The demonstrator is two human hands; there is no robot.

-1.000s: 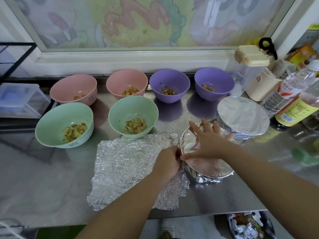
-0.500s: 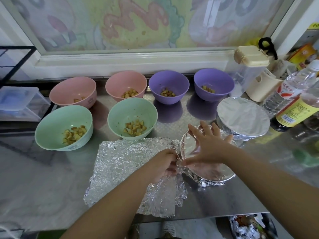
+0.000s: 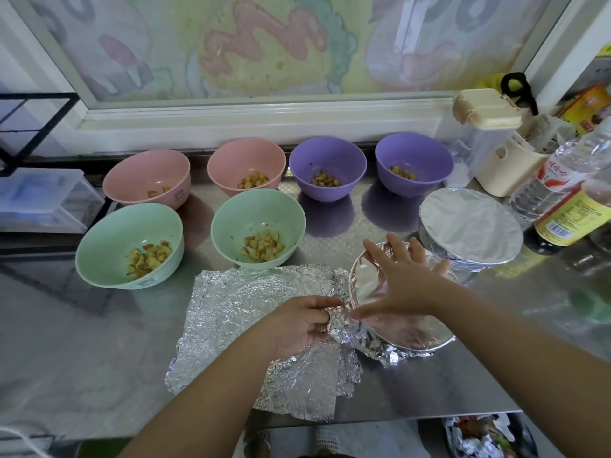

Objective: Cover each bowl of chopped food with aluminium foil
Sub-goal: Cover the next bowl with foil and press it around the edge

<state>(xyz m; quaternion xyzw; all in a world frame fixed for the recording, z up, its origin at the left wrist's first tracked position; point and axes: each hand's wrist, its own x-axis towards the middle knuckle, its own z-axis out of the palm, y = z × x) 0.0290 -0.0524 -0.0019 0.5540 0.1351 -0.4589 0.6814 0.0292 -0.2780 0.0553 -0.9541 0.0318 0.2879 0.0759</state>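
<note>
Left hand pinches foil, fingers curled toward 3 o'clock. Right hand is spread flat, fingers fanned toward 11 o'clock.

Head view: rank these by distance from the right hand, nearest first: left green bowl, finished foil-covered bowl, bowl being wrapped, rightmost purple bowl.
1. Bowl being wrapped: directly under the right hand.
2. Finished foil-covered bowl: just behind, to its right.
3. Rightmost purple bowl: back row.
4. Left green bowl: far left.
</note>
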